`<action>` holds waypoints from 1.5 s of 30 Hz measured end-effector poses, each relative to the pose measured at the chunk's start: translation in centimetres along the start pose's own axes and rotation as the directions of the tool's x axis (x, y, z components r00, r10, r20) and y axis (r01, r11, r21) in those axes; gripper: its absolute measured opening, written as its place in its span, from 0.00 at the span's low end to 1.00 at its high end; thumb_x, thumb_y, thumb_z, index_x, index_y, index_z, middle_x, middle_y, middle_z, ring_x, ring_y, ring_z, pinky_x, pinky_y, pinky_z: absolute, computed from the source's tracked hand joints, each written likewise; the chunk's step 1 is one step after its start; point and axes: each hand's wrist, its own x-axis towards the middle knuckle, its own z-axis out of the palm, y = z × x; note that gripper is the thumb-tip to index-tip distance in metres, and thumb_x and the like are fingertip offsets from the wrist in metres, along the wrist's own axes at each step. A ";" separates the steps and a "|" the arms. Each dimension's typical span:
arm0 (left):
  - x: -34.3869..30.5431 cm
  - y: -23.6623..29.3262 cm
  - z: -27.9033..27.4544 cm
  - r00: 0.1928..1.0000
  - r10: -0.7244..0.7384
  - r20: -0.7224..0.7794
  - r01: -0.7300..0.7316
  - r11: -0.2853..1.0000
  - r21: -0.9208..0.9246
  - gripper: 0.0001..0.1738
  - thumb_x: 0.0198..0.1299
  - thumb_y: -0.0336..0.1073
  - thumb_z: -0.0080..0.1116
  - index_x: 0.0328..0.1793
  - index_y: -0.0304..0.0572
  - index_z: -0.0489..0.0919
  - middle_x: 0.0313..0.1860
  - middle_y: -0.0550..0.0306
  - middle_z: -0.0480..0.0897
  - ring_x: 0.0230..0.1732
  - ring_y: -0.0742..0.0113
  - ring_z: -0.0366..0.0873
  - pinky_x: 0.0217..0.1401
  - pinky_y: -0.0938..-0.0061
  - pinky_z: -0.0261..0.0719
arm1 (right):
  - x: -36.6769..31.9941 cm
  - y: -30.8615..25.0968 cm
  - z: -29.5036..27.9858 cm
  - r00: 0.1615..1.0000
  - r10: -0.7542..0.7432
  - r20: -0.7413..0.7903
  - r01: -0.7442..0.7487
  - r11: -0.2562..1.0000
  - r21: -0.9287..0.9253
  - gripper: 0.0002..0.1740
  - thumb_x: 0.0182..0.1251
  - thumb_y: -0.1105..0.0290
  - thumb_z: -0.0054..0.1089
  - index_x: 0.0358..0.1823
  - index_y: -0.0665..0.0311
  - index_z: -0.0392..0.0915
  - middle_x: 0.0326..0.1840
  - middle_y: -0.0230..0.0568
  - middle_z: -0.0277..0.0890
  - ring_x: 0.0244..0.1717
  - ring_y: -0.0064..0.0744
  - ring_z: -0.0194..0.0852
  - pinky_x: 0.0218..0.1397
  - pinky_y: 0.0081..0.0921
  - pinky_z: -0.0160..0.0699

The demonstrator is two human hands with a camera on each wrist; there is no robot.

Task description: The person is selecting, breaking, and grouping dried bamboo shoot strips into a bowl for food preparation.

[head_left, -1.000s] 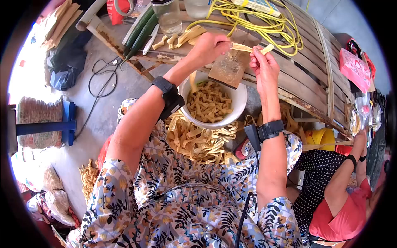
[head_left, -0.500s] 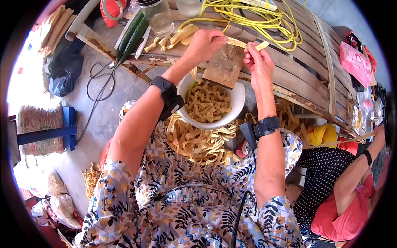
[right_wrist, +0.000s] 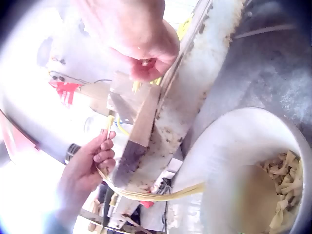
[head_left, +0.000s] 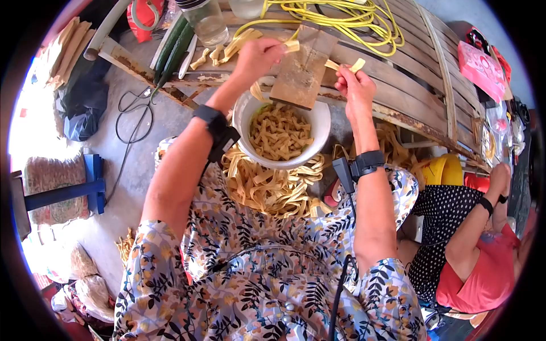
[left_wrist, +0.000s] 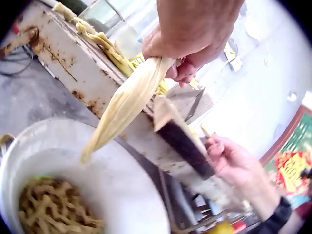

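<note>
My left hand [head_left: 255,58] pinches a long pale yellow strip [left_wrist: 129,100], soft and folded lengthwise. One end pokes past the fingertips, while the other hangs down toward the white bucket [head_left: 324,129]. Between the fingers and thumb of my right hand [head_left: 359,90] is a short piece [head_left: 358,65] of the same pale material, its ends sticking out at either side. A gap separates the two hands, with a worn wooden block [head_left: 303,67] between them at the table's edge. Many short twisted pieces [head_left: 280,132] lie in the bucket.
A heap of long strips [head_left: 264,190] lies below the bucket. The slatted table [head_left: 424,94] carries a coiled yellow cable [head_left: 364,23], a jar [head_left: 207,25], dark green cucumbers [head_left: 170,48] and a white-handled tool [head_left: 187,59]. At the right sits another person [head_left: 478,261].
The strip stretched between both hands earlier; now it is in two parts, one in each hand. My left hand has moved left, apart from the right.
</note>
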 end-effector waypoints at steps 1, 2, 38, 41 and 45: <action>-0.6 0.9 -0.4 0.995 -0.074 0.068 0.083 0.987 -0.139 0.11 0.58 0.36 0.50 0.32 0.38 0.80 0.18 0.64 0.72 0.18 0.78 0.63 0.21 0.83 0.62 | -0.7 -0.6 -0.3 0.999 0.036 0.033 -0.038 0.999 0.036 0.07 0.56 0.73 0.58 0.34 0.69 0.75 0.25 0.34 0.73 0.22 0.16 0.68 0.23 0.12 0.71; -1.6 1.8 -0.9 0.972 -0.119 0.203 0.168 0.956 -0.242 0.14 0.63 0.39 0.47 0.41 0.34 0.78 0.23 0.70 0.68 0.21 0.85 0.58 0.23 0.90 0.57 | -1.2 -0.8 -0.8 0.989 0.065 0.132 -0.076 0.994 0.077 0.09 0.59 0.70 0.57 0.37 0.68 0.75 0.28 0.35 0.74 0.24 0.16 0.69 0.27 0.12 0.73; -9.7 2.5 1.2 0.809 0.437 0.393 -0.566 0.760 0.321 0.08 0.46 0.33 0.60 0.33 0.40 0.77 0.26 0.54 0.76 0.28 0.53 0.75 0.30 0.70 0.74 | -7.8 0.9 0.1 0.826 0.400 0.397 0.040 0.661 -0.749 0.10 0.60 0.72 0.48 0.27 0.68 0.78 0.13 0.30 0.70 0.14 0.16 0.63 0.17 0.14 0.59; -8.9 2.1 -0.7 0.843 0.305 0.443 -0.471 0.817 0.333 0.10 0.45 0.38 0.65 0.29 0.40 0.79 0.23 0.57 0.78 0.24 0.65 0.75 0.27 0.74 0.72 | -8.5 1.5 -0.1 0.716 0.510 0.477 -0.012 0.692 -0.722 0.11 0.60 0.70 0.50 0.28 0.70 0.79 0.12 0.28 0.67 0.12 0.14 0.58 0.16 0.14 0.53; -8.1 1.7 -2.2 0.911 -0.060 0.408 0.046 0.998 0.044 0.14 0.57 0.43 0.55 0.37 0.39 0.80 0.25 0.65 0.78 0.28 0.80 0.72 0.31 0.82 0.72 | -10.4 -1.7 1.4 0.336 0.451 0.827 -0.389 0.866 -0.315 0.18 0.62 0.60 0.54 0.43 0.68 0.76 0.10 0.21 0.61 0.11 0.10 0.54 0.15 0.10 0.51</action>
